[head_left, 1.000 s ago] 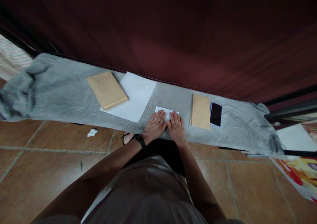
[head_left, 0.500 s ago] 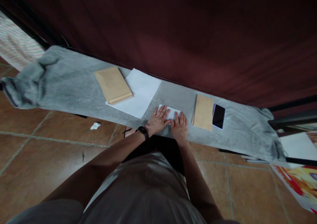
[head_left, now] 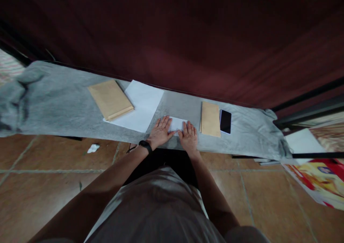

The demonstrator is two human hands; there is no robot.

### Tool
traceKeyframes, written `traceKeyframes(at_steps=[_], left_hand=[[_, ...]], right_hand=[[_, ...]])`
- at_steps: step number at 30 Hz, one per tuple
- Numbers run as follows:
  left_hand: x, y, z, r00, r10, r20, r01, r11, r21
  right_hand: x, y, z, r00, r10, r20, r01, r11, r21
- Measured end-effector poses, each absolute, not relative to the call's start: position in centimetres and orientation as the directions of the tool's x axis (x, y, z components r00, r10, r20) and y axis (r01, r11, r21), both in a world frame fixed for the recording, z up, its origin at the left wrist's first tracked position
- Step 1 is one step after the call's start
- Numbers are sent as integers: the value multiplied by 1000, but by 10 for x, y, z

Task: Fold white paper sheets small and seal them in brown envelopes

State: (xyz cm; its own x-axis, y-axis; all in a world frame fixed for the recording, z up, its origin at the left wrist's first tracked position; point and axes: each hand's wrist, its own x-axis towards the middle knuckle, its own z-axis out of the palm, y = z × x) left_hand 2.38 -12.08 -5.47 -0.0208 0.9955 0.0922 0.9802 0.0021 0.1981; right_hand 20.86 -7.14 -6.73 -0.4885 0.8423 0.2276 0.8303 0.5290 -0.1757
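Note:
A small folded sheet of white paper lies flat near the front edge of the cloth-covered bench. My left hand rests on its left end with the fingers stretched out and a dark band on the wrist. On its right end lies my right hand, flat, fingers pointing away from me. Both thumbs point inward along the paper's near edge. To the left, larger white sheets lie partly under a stack of brown envelopes. Right of my right hand are more brown envelopes.
A phone lies beside the right-hand envelopes. Grey cloth covers the narrow bench, bunched at both ends. A dark red curtain hangs behind it. On the tiled floor are a crumpled white scrap and a colourful printed box.
The view has turned slightly, so the bench sits further left in it. My left hand has slid outward toward the paper's left end, uncovering more of its middle. My right hand stays flat.

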Motion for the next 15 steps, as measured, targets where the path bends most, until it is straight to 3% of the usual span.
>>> traceKeyframes(at_steps=[6, 11, 15], left_hand=[[16, -123, -63, -55, 992, 109, 981, 34, 190], [17, -124, -65, -63, 991, 120, 984, 41, 171], [18, -124, -62, -60, 993, 101, 986, 43, 161]], right_hand=[[216, -69, -65, -448, 877, 174, 858, 477, -193], [215, -73, -61, -414, 884, 216, 860, 458, -226], [204, -85, -57, -469, 853, 228, 824, 515, -236]])
